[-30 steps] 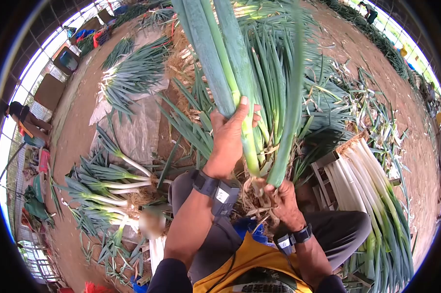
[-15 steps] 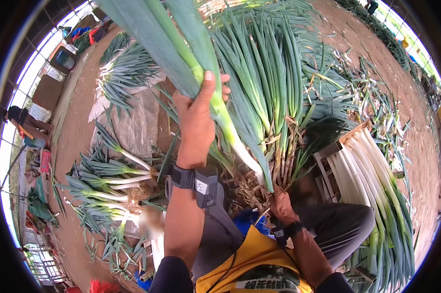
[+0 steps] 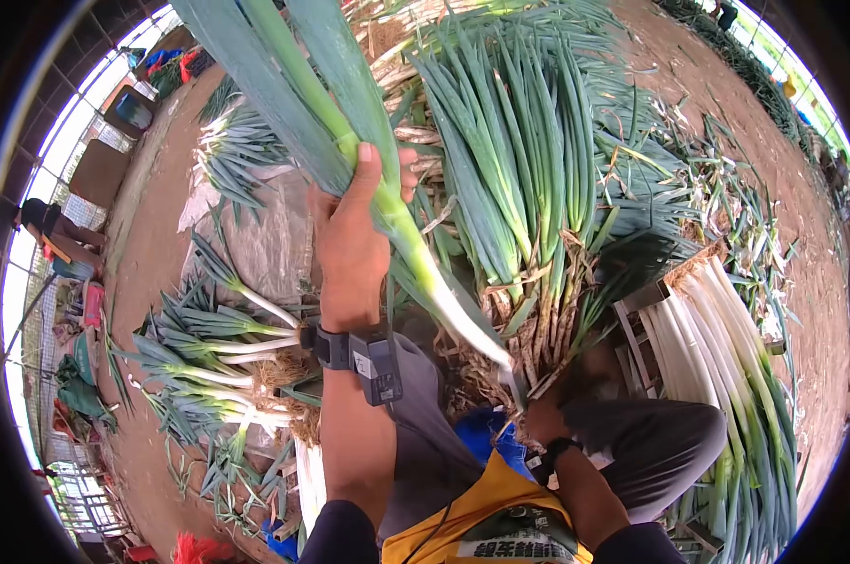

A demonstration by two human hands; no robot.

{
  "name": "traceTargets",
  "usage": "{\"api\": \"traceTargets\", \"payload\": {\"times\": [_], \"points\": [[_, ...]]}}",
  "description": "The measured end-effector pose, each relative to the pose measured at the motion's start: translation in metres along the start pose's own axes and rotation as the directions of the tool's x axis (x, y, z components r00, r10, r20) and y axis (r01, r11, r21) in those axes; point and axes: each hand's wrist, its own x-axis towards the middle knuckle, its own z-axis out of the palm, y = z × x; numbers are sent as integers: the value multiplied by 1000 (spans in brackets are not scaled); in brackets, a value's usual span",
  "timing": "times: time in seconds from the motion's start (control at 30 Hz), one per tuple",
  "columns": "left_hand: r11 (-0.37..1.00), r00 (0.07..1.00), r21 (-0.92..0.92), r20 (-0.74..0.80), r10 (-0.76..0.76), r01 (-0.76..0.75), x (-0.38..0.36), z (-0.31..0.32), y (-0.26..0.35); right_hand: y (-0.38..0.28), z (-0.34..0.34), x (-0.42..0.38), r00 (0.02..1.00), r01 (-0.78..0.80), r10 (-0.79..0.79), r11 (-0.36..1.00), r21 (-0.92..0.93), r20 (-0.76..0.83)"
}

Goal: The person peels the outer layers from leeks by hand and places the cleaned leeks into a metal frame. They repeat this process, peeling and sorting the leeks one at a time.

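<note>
A large leek with a white stem slants down across the middle. My left hand is wrapped round it where the green leaves begin. My right hand is low, near the root end of that leek, with its fingers mostly in shadow; whether it holds anything is unclear. Just beyond it stands a thick bunch of green leeks with dry brown outer leaves at the base. To the right, cleaned leeks with long white stems lie stacked in a metal frame.
On the left, leeks with roots lie on the ground beside a plastic sheet. Leaf scraps are strewn at the right. A person is at the far left. Red strings lie at the bottom left.
My left hand has moved slightly left and down with the leek. My right hand has shifted a little down. A long green leaf beside the white stem no longer hangs at its lower end.
</note>
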Motion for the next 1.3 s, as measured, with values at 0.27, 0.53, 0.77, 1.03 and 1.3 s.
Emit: {"api": "traceTargets", "payload": {"times": [0.27,0.53,0.77,1.03,1.3], "points": [[989,984,-60,-125,128,-137,8,-20,23,19,-24,8,964,79,-76,997,-2,255],[975,997,-215,-49,54,-63,6,-33,29,264,-422,11,388,573,-80,801,172,-918],[928,999,-370,35,-18,30,4,-26,19,234,-483,10,6,189,-298,938,-292,-955],[916,978,-361,170,-119,174,-9,0,2,-114,-319,-63,654,731,-429,569,376,-623],[917,968,-337,202,-149,212,-13,9,-3,-127,-318,-66,522,808,-495,548,217,-694]]}}
